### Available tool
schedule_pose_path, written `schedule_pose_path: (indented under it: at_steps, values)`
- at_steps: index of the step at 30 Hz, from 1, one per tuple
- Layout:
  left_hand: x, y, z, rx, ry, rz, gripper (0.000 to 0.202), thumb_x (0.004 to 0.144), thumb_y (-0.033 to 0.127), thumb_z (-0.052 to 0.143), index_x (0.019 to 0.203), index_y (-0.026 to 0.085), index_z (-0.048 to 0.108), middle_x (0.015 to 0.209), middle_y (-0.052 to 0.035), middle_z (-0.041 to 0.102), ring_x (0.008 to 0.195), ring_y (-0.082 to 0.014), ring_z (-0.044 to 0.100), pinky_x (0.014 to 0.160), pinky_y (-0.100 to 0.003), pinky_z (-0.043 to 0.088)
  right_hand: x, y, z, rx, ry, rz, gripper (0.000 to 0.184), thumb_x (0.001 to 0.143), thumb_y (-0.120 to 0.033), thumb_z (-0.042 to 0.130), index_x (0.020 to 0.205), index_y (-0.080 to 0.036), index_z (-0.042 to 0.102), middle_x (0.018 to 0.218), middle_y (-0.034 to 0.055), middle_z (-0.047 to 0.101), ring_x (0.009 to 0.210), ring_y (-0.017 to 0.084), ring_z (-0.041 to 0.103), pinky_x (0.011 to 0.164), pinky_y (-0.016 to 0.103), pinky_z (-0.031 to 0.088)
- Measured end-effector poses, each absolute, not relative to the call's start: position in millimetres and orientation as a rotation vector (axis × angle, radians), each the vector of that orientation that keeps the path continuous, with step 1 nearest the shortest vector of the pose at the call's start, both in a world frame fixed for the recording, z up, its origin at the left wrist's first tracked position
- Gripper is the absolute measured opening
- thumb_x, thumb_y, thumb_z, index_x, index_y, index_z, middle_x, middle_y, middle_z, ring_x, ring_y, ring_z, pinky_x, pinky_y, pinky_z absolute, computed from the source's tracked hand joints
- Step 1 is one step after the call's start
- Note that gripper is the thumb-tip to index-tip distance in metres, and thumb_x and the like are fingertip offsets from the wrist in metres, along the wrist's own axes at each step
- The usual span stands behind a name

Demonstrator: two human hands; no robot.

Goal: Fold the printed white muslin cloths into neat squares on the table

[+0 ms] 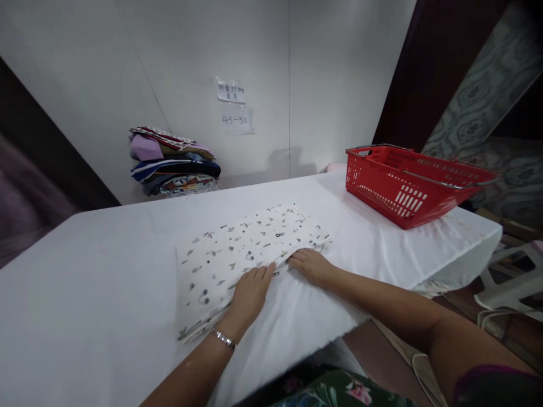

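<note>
A white folded cloth (241,237) with a small grey, brown and black print lies flat on the white-covered table in front of me. Several layers show along its near edge. My left hand (253,289), with a metal watch or bracelet on the wrist, grips that edge near its middle, fingertips on top. Just to the right, my right hand (313,265) has its fingers curled at the same edge, closed on the layers. Both thumbs are mostly hidden.
A red plastic basket (382,183) with metal handles stands at the table's right end. A stack of folded fabrics (176,164) sits by the wall at the back left. Paper labels (236,120) hang on the wall. A white plastic stool (513,277) is at the far right.
</note>
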State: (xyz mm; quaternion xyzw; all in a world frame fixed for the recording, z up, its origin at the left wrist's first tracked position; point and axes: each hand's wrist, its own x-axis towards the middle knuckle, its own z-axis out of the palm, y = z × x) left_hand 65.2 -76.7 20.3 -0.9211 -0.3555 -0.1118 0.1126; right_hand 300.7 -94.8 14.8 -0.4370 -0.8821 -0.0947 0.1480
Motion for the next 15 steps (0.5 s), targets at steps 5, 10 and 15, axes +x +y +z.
schedule_pose_path:
  at_steps: [5,10,15]
  values:
    - [63.0,-69.4,15.2,-2.670,-1.125,-0.334,0.048,0.084,0.005,0.035,0.129,0.018,0.048,0.107,-0.0089,0.066,0.089,-0.0200,0.062,0.077,-0.033,0.048,314.9,-87.6,9.4,-1.362,-2.499,-0.359,0.019,0.092,-0.016,0.043,0.105,-0.014,0.056,0.098,0.0090,0.062,0.095,0.019,0.054,0.082,0.031,0.043]
    - [61.5,-70.7,10.9,-2.732,-1.082,-0.324,0.046,0.085,0.006,0.036,0.127,0.018,0.050,0.111,-0.0084,0.065,0.099,-0.0204,0.060,0.085,-0.035,0.047,326.3,-90.8,5.5,-1.309,-2.508,-0.382,0.017,0.094,-0.017,0.040,0.096,-0.015,0.057,0.093,0.0098,0.061,0.091,0.019,0.054,0.080,0.032,0.043]
    - [81.5,-69.9,13.1,-2.741,-0.996,-0.368,0.058,0.081,0.000,0.034,0.134,0.022,0.044,0.133,-0.0069,0.051,0.118,-0.0208,0.049,0.092,-0.036,0.043,326.4,-97.3,6.8,-1.334,-2.468,-0.375,0.019,0.094,-0.019,0.039,0.096,-0.016,0.058,0.091,0.0087,0.062,0.089,0.020,0.054,0.080,0.032,0.043]
